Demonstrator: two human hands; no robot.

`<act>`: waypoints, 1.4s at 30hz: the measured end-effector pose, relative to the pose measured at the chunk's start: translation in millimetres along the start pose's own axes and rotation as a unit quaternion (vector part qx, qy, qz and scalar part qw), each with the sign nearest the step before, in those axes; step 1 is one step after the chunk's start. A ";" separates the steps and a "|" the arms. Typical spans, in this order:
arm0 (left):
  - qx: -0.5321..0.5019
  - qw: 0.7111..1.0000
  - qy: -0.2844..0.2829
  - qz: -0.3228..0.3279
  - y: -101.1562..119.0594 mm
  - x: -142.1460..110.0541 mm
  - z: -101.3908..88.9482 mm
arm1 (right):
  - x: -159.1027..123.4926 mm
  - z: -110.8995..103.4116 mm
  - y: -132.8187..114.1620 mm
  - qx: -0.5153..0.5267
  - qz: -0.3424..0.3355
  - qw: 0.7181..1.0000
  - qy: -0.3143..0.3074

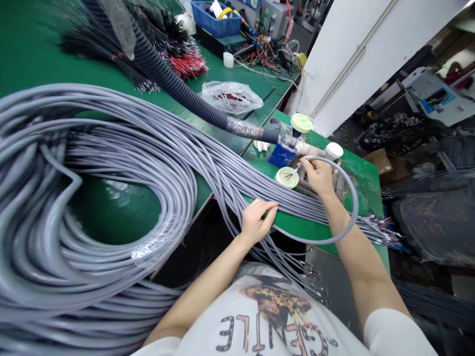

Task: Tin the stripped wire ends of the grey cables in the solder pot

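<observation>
My right hand [317,175] pinches a grey sheathed cable [356,207] close to its stripped end, where fine coloured wires fan out just above a pale green disc [286,177]. From there the cable curves in a loop down to my left hand [258,222], whose fingers close on it at the edge of a flat bundle of grey cables [237,168]. That bundle leads back to a large grey cable coil [111,198] on the green workbench [118,247]. A black corrugated hose [178,84] with a foil-wrapped end ends just above a blue block [282,155].
Bundles of black and red wires [185,62] and a clear plastic bag [232,97] lie on the bench. Behind them stand a blue bin [215,20] and a grey control box [272,20] with tangled wires. A white wall [345,64] rises right, above dark heaps on the floor.
</observation>
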State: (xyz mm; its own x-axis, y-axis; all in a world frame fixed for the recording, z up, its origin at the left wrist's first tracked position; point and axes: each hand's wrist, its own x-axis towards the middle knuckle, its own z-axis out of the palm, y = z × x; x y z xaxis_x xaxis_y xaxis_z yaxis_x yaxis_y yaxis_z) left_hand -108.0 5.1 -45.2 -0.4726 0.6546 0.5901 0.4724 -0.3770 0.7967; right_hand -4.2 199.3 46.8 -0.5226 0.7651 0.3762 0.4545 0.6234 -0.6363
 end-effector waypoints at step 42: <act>-0.113 0.986 -0.022 -0.123 19.5 5.3 6.7 | -71.5 -98.4 -14.4 -0.089 -0.041 0.991 0.093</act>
State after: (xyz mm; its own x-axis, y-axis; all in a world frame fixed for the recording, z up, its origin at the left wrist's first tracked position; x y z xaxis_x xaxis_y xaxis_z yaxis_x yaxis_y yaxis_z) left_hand -96.2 5.6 -27.4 -0.5175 0.7697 0.3738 0.1682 -0.3369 0.9264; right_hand 97.6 151.5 95.3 -0.4281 0.7167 0.5505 0.5447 0.6907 -0.4757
